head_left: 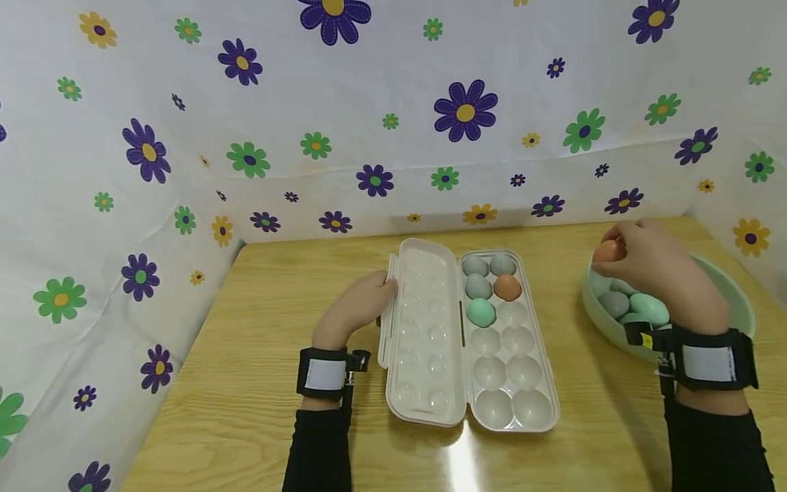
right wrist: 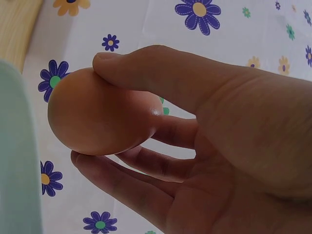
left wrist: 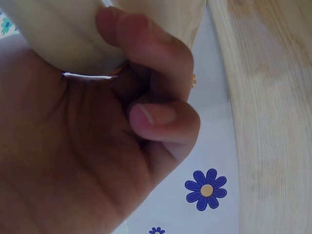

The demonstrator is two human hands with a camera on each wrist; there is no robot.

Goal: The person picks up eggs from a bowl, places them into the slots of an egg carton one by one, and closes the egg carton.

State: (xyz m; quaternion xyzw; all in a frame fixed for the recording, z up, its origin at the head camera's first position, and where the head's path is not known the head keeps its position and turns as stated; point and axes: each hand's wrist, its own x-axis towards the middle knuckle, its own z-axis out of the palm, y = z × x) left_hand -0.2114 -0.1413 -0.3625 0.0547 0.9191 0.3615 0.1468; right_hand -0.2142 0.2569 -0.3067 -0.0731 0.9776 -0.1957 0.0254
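My right hand (head_left: 667, 270) pinches a brown egg (right wrist: 100, 114) between thumb and fingers, above the near-left part of a pale green bowl (head_left: 740, 304). Grey and mint-green eggs (head_left: 650, 309) lie in that bowl, partly hidden by the hand. At the middle of the table an egg carton (head_left: 461, 410) lies open, lid to the left. Its far cups hold several grey eggs (head_left: 478, 287), one brown egg (head_left: 507, 288) and one mint-green egg (head_left: 481, 312). My left hand (head_left: 359, 304) grips the lid's left edge, fingers curled under it in the left wrist view.
The wooden table (head_left: 264, 355) meets a white cloth backdrop (head_left: 393, 147) with flower prints at the back and sides. The bowl stands to the right of the carton, with a strip of tabletop between them. Nearer cups (head_left: 494, 408) of the carton hold no eggs.
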